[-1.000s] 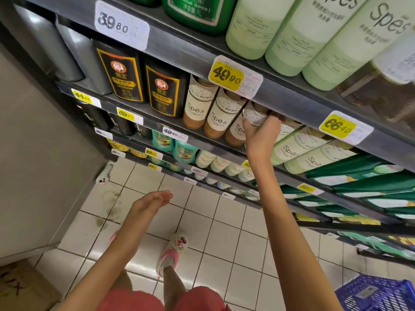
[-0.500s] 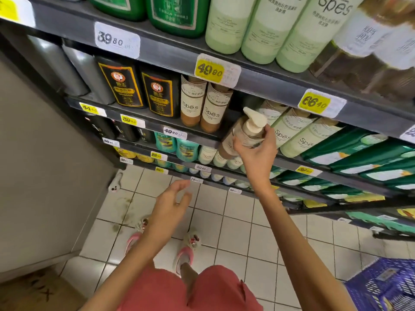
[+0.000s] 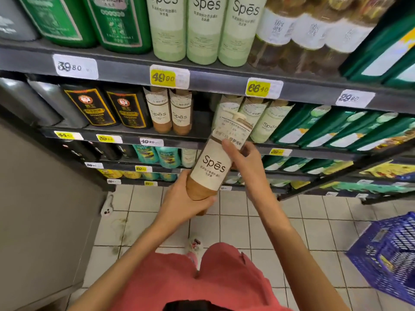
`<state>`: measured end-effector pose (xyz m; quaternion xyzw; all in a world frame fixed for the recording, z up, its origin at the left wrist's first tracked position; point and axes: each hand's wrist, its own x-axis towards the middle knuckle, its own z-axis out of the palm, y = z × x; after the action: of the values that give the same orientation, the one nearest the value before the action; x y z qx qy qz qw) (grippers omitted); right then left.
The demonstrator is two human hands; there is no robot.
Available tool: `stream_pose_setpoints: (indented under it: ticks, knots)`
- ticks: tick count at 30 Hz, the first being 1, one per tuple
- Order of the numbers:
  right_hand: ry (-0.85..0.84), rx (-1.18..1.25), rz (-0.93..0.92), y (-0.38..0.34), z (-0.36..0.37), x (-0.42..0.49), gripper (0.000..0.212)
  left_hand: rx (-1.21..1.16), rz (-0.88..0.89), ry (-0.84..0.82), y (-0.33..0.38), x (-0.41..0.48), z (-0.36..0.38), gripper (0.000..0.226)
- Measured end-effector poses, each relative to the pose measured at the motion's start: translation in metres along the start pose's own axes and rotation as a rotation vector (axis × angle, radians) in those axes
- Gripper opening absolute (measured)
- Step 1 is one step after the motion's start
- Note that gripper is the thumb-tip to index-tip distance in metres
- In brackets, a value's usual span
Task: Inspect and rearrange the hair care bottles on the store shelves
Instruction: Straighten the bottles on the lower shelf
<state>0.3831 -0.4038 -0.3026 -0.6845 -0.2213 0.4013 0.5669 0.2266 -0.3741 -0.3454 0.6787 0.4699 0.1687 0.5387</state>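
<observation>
Grip is two-handed: the left hand is wrapped round the brown base of the Spēs bottle, and the right hand holds the upper part, with its thumb laid across the cream label. The bottle is in the air in front of the middle shelf. It is tilted, its pump end points up toward the shelves, and the printed face is turned to the person.

For a good inspection, the left hand should probably carry the weight while the right hand loosens a little and turns the bottle slowly, so that the back label and the pump can also be checked. A firm hold at the base matters, because the bottle hangs over the tiled floor.

The likely home is the dark open place in the row, between the two brown Spēs bottles and the pale green bottles. This place looks narrow, and the neighbours stand close on both sides. The bottle should go in upright and base first, so that no neighbour is pushed over. The edge of the upper shelf hangs over the row, and the pump could catch there.

Toward the person there is free room. A blue basket stands low at the right, well apart.
</observation>
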Motion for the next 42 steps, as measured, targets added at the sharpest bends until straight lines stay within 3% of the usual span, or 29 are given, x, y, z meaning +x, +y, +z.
stream_pose_setpoints:
  ticks: [4,6,9,13,17,20,23,27,29,31,34,36,38,40,42]
  knots:
    - [-0.287,0.385,0.133,0.016,-0.004,-0.015,0.04,-0.362,-0.029,-0.319,0.013,-0.004,-0.002,0.049]
    - [-0.321,0.5,0.166,0.017,-0.006,-0.016,0.04,-0.526,-0.072,-0.46,0.016,-0.007,-0.002,0.057]
    - [-0.327,0.516,0.181,0.016,-0.011,-0.014,0.045,-0.628,-0.13,-0.543,0.014,-0.009,-0.002,0.074]
    - [-0.283,0.406,0.159,0.012,-0.011,-0.013,0.038,-0.446,-0.118,-0.474,0.014,-0.006,-0.003,0.071]
    - [-0.159,0.153,0.156,0.012,-0.006,-0.011,0.037,-0.074,-0.078,-0.185,0.016,-0.008,0.016,0.071]
    - [-0.136,0.178,0.181,0.012,-0.005,-0.013,0.037,-0.067,-0.08,-0.111,0.018,-0.008,0.021,0.057]
    - [-0.167,0.297,0.24,0.01,-0.015,-0.015,0.045,-0.418,-0.145,-0.371,0.021,-0.005,0.003,0.058]
    - [-0.469,0.731,0.316,0.009,-0.021,-0.023,0.078,-1.034,-0.349,-0.748,0.022,-0.012,-0.005,0.078]
    - [-0.553,0.828,0.314,0.008,-0.021,-0.022,0.092,-1.147,-0.369,-0.859,0.023,-0.014,-0.001,0.077]
    - [-0.548,0.802,0.285,0.006,-0.024,-0.02,0.086,-1.14,-0.353,-0.9,0.022,-0.012,-0.005,0.077]
    - [-0.361,0.497,0.217,-0.002,-0.024,-0.016,0.064,-0.81,-0.223,-0.772,0.024,-0.007,-0.015,0.079]
    - [-0.107,0.236,0.206,-0.004,-0.013,-0.014,0.067,-0.404,-0.113,-0.557,0.034,-0.01,-0.006,0.076]
    - [0.055,0.078,0.196,-0.001,-0.002,-0.014,0.067,-0.153,-0.036,-0.3,0.038,-0.012,0.014,0.064]
    - [0.049,0.08,0.211,0.003,0.001,-0.016,0.064,-0.124,-0.033,-0.152,0.035,-0.013,0.028,0.056]
    - [-0.072,0.205,0.254,0.001,-0.009,-0.02,0.056,-0.31,-0.083,-0.242,0.028,-0.011,0.024,0.053]
